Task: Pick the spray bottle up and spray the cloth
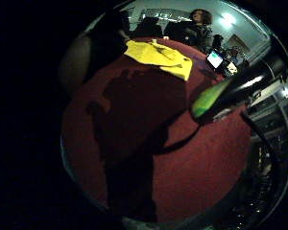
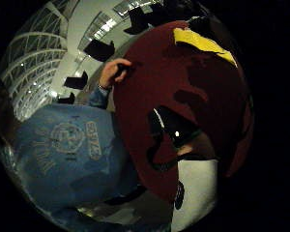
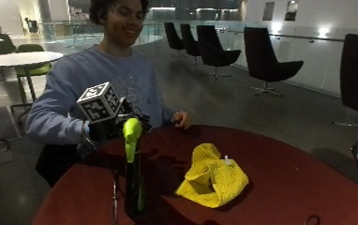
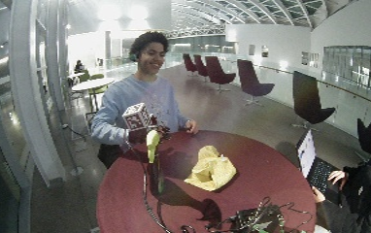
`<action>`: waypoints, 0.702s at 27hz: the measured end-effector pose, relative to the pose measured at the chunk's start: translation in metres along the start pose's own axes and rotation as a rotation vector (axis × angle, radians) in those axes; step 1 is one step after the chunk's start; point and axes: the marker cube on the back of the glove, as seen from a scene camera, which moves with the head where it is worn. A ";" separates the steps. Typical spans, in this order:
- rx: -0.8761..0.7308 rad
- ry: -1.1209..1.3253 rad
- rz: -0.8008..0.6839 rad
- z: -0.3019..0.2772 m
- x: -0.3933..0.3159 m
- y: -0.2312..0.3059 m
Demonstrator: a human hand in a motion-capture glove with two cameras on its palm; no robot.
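One spray bottle [image 3: 133, 173] stands upright on the round dark-red worktop [image 3: 279, 187], its long axis vertical, its dark body ending in a lime-green spray head [image 3: 131, 133] at the top. In the outside view the head's narrow end hangs down over the front of the neck, toward the camera. No label or brand can be read on the bottle. The only writing in view is the pale print on the chest of the person's blue sweatshirt [image 2: 63, 145], seen in the thumb-side palm view; its letters are too blurred to read.

The gloved right hand [image 3: 113, 126] is raised just behind the spray head, near the worktop's edge on the person's side. Whether it touches the head cannot be told, and the state of the grip cannot be told either, since the fingers are hidden behind the bottle and the gear on the glove. In the little-finger-side palm view the green head [image 1: 209, 98] shows close to the palm.

One yellow cloth [image 3: 213, 180] lies crumpled on the worktop, near the bottle but apart from it, toward the worktop's middle. The person's bare left hand [image 3: 181, 119] rests at the worktop's far edge.
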 end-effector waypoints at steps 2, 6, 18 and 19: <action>0.038 -0.033 0.033 -0.005 0.005 0.003; 0.185 -0.201 0.190 -0.023 0.028 0.014; 0.477 -0.740 0.525 -0.027 0.094 0.029; 0.487 -0.742 0.530 -0.025 0.096 0.029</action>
